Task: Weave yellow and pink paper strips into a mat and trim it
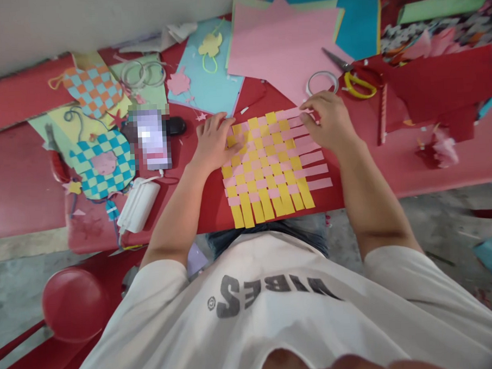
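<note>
Now, left hand (215, 141) spread on woven paper (265, 157), right hand (329, 120) pinching a strip (288, 114), the shirt (272, 319) reads "…IBES" upside down.

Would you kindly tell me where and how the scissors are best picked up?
Probably by the yellow handles, coming from the near right: the scissors lie at a slant, handle loops at the near end, while the blades point away and leftward over the pink paper.

A paper-craft workspace; coloured paper sheets (280, 41) lie beyond the left hand (216, 141) and right hand (330, 118); scissors (349, 68) just past the right; checkered paper weavings (93, 89) left of the left.
</note>
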Available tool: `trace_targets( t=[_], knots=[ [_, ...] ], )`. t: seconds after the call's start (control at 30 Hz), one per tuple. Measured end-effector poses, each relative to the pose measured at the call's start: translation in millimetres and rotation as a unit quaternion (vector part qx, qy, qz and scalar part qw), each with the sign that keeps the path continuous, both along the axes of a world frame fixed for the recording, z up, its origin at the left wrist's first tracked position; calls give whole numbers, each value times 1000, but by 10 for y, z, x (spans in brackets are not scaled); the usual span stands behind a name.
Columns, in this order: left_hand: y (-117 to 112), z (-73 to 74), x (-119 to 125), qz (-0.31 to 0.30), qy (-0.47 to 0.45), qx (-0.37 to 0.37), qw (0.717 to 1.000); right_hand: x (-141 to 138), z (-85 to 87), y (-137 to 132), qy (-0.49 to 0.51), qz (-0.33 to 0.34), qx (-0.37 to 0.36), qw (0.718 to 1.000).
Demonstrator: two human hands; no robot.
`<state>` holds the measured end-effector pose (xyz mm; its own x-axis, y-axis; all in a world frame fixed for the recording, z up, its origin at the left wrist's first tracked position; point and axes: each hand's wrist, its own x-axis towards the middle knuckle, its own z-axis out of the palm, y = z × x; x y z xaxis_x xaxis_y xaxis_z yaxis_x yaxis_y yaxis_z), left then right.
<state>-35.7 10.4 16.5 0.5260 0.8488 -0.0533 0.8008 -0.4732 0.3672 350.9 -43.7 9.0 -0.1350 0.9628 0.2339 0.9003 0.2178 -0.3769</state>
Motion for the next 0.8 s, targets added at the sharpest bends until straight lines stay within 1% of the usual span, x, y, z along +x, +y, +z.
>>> trace_targets(
  t=[0.1, 0.17, 0.27, 0.33, 0.4, 0.43, 0.5, 0.57, 0.7, 0.8],
  knots=[
    [-75, 32, 116, -55, -7, -14, 998, -79, 150, -461, 36, -1, 26, 999],
    [-131, 22, 207, -98, -7, -23, 995, -168, 152, -877, 49, 8, 42, 998],
    [-191, -39, 317, -142, 4, -39, 989, -306, 22, -1546, 39, 35, 54, 997],
    [-204, -87, 353, -152, 8, -42, 987, -371, -90, -1942, 34, 44, 54, 997],
    [-203, -119, 360, -146, 9, -35, 989, -407, -183, -2245, 24, 55, 52, 997],
    [-200, -127, 357, -140, 11, -31, 990, -417, -220, -2353, 19, 61, 54, 996],
    [-194, -129, 346, -126, 14, -24, 992, -427, -284, -2487, -1, 70, 60, 996],
    [-192, -125, 340, -119, 14, -21, 993, -428, -344, -2533, -27, 76, 65, 995],
    [-196, -128, 344, -112, 12, -20, 993, -418, -448, -2515, -49, 76, 75, 993],
    [-194, -141, 345, -115, 15, -16, 993, -415, -480, -2506, -54, 75, 92, 991]
  ],
)
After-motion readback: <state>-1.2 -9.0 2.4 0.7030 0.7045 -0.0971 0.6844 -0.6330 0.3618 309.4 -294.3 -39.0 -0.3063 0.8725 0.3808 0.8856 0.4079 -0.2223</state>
